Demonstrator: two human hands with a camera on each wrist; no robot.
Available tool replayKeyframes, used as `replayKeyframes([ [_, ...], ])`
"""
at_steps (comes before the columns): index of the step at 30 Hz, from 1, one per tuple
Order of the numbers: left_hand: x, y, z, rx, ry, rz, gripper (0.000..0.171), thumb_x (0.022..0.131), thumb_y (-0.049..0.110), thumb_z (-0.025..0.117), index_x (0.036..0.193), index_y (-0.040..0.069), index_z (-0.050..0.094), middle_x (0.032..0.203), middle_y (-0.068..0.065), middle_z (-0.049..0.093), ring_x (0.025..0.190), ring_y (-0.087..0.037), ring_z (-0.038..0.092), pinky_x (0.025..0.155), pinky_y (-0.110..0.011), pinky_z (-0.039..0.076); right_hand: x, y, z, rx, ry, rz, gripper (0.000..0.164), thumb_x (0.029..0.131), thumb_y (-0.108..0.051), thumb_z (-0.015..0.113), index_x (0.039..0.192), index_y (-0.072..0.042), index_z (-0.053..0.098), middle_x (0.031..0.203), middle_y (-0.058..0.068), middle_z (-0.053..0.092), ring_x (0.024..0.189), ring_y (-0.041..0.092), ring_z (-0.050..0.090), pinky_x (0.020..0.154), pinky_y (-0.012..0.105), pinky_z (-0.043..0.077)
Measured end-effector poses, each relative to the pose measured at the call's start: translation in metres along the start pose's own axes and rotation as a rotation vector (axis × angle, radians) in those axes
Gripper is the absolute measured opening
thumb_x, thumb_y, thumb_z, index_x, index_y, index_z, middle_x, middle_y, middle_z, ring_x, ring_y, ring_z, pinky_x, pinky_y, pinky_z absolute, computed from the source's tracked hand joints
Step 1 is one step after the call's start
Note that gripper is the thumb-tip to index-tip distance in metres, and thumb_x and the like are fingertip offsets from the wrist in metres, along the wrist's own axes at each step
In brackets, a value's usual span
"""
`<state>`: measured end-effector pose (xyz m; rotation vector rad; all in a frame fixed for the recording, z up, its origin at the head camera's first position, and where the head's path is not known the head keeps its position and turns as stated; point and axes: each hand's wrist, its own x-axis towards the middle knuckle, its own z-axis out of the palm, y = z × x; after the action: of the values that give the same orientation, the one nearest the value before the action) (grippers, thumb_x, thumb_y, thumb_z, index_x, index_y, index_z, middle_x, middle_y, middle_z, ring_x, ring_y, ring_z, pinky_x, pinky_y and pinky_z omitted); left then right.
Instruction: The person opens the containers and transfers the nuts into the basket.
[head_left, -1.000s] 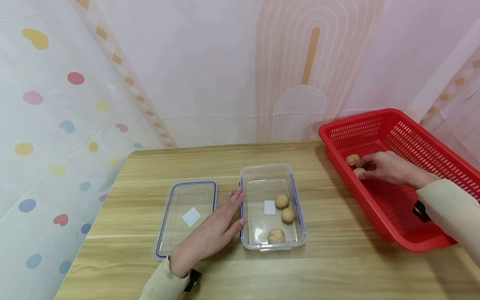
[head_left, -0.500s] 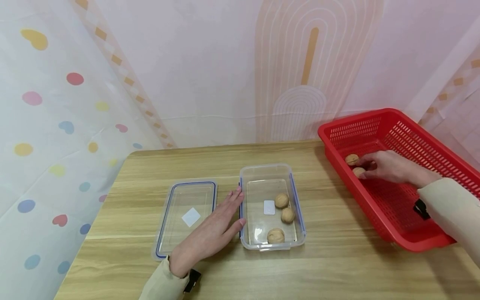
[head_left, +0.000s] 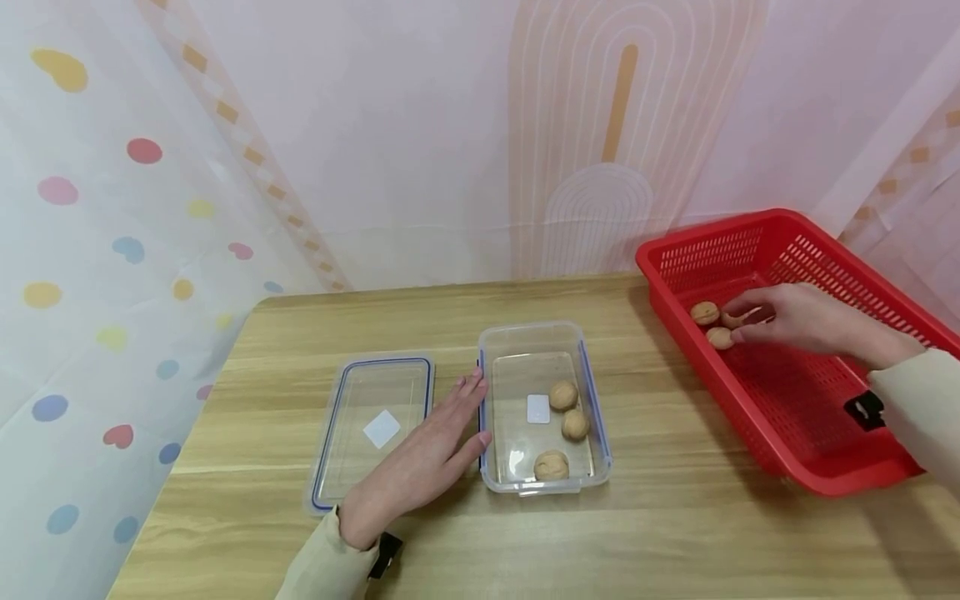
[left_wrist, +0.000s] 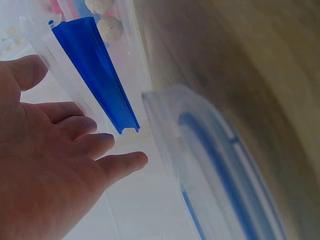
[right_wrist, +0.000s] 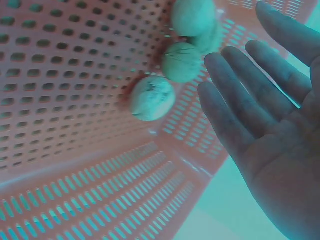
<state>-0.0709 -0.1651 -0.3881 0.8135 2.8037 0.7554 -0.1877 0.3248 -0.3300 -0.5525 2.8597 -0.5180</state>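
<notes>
At the person's two o'clock, the right hand (head_left: 810,321) has its fingers loosely extended near four walnuts (right_wrist: 182,62) in the red basket (head_left: 802,400), gripping none; pinching one across its middle should work best. The left hand (head_left: 420,462), fingers straight, touches the clear box (head_left: 517,379) at twelve, containing three more walnuts (head_left: 574,425). A lid (head_left: 360,408) lies at eleven.

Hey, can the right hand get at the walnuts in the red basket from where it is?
Probably yes. The right hand is over the open red basket, its fingers close to the walnuts, and nothing seems to block the way.
</notes>
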Motion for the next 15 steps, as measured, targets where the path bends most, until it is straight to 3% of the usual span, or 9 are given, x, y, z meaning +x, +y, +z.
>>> replayKeyframes([
  [9,0.001,0.001,-0.001,-0.003,-0.003,0.001,0.066,0.111,0.036,0.047,0.163,0.003,0.022,0.172,-0.010,0.012,0.157,-0.033,0.015,0.125,-0.053,0.021,-0.017,-0.019,-0.013,-0.033,0.120,0.011,0.040,0.094,-0.029,0.078,0.125,-0.003,0.074,0.114,0.019,0.073,0.086,0.023,0.060,0.067,0.035,0.050],
  [15,0.000,0.002,-0.002,0.001,-0.004,0.000,0.067,0.111,0.036,0.047,0.163,0.003,0.022,0.172,-0.009,0.012,0.158,-0.033,0.015,0.125,-0.052,0.021,-0.034,-0.035,-0.016,-0.002,0.236,0.006,0.036,0.093,-0.023,0.080,0.123,-0.005,0.075,0.108,0.015,0.075,0.061,0.012,0.048,0.054,0.026,0.039],
])
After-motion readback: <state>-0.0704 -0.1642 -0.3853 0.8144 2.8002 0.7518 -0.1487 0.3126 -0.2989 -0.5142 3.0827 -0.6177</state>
